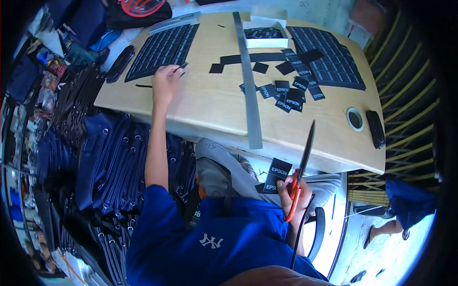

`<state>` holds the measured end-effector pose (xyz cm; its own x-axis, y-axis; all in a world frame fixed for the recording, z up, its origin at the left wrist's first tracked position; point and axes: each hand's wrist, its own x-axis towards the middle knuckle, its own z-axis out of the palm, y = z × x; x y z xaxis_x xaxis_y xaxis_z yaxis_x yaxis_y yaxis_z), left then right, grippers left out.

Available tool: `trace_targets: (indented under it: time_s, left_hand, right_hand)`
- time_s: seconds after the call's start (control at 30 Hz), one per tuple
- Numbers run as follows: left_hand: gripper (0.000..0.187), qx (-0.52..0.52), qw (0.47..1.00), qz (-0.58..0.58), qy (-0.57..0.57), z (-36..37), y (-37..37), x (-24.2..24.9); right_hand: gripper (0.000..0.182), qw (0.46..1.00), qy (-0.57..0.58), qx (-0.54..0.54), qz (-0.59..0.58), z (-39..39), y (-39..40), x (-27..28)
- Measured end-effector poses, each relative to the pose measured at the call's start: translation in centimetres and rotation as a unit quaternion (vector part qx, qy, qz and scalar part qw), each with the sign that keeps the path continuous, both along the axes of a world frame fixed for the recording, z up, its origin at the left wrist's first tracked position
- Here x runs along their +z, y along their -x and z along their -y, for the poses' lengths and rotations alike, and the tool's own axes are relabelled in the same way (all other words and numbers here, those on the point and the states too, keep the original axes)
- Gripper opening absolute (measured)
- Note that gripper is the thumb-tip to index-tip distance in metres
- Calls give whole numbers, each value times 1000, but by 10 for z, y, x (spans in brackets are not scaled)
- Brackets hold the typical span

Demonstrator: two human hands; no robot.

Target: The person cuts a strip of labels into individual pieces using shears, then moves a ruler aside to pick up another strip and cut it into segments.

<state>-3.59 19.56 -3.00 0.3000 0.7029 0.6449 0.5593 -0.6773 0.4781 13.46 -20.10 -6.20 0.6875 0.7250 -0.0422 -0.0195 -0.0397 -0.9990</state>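
Note:
My right hand point(296, 196) is closed on orange-handled scissors point(296, 188), blades pointing up. Under its thumb, the same hand keeps a black strip of EPSON labels point(278, 172) over my lap. My left hand point(167, 81) reaches over the table's left side with its fingers pinched on a small black scrap point(182, 66). Beside it lies a large black sheet of printed labels point(164, 50). Several cut EPSON labels point(293, 99) are heaped to the right of a long metal ruler point(248, 81).
An open white box point(265, 40) with black pieces stands at the back. Another label sheet point(329, 59), a tape roll point(354, 119) and a black case point(375, 129) are at the right. Dark blue bags point(107, 162) are piled left of me. Another person's leg point(385, 229) shows at right.

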Motion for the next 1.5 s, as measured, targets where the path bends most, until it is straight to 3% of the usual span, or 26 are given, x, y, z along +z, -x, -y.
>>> trace_targets:
  time_s: [0.03, 0.1, 0.2, 0.27, 0.4, 0.47, 0.63, 0.7, 0.73, 0.87, 1.03, 1.07, 1.13, 1.27, 1.33, 1.4, 1.47, 1.5]
  left_hand:
    - [16, -8, 1000, 1, 3, 15, -15, 9]
    - [18, -144, 989, 10, 24, 46, -48, 23]
    - [17, -212, 975, 26, 55, 63, -95, 22]
    - [26, -266, 959, -63, 78, 62, -121, 22]
    - [36, -236, 962, -133, 22, 61, -142, 10]
    - [43, -250, 966, -67, 9, 76, -132, 17]
    - [35, -308, 949, 12, 73, 167, -81, 43]
    - [40, -371, 883, 96, 272, 205, -63, 27]
    - [52, -402, 834, 123, 358, 221, -55, 21]
    - [79, -440, 735, 210, 471, 265, -41, -1]
    - [78, -433, 774, 251, 388, 276, -39, -12]
    - [70, -425, 778, 263, 380, 277, -38, -12]
    - [64, -430, 797, 178, 385, 271, -30, -11]
    - [64, -411, 786, 152, 435, 270, -28, -3]
    - [71, -452, 783, 107, 413, 264, -24, -6]
    - [72, -468, 782, 98, 401, 258, -20, -10]
    - [73, -470, 783, 78, 399, 255, -17, -12]
    - [76, -477, 783, 78, 392, 252, -15, -14]
  right_hand:
    - [18, 1000, -10, 4, 9, -1, 0, -2]
    - [17, 1000, 3, 16, -4, -3, 0, 1]
    - [16, 999, 13, 30, 5, -3, 2, 4]
    - [15, 1000, 7, 23, 0, -2, 4, 3]
    - [15, 1000, -11, 16, 0, 3, 4, 4]
    - [15, 1000, -15, 6, -8, 5, 2, 6]
    - [16, 1000, -7, 28, -2, -3, -6, 6]
    - [15, 997, -35, 51, -38, -10, -8, 8]
    - [15, 997, -44, 56, -23, -15, -7, 11]
    - [16, 995, -64, 71, -39, -29, -2, 20]
    - [14, 994, -81, 51, -50, -38, 4, 20]
    - [14, 993, -88, 49, -65, -38, 5, 19]
    - [14, 994, -67, 59, -63, -33, 5, 21]
    - [17, 993, -65, 91, -34, -27, 5, 20]
    - [19, 989, -34, 142, -5, -21, 3, 23]
    - [27, 984, -20, 173, -28, -13, 1, 10]
    - [41, 972, -118, 204, -28, -7, 1, 2]
    - [58, 971, -92, 217, -45, -1, -1, 2]
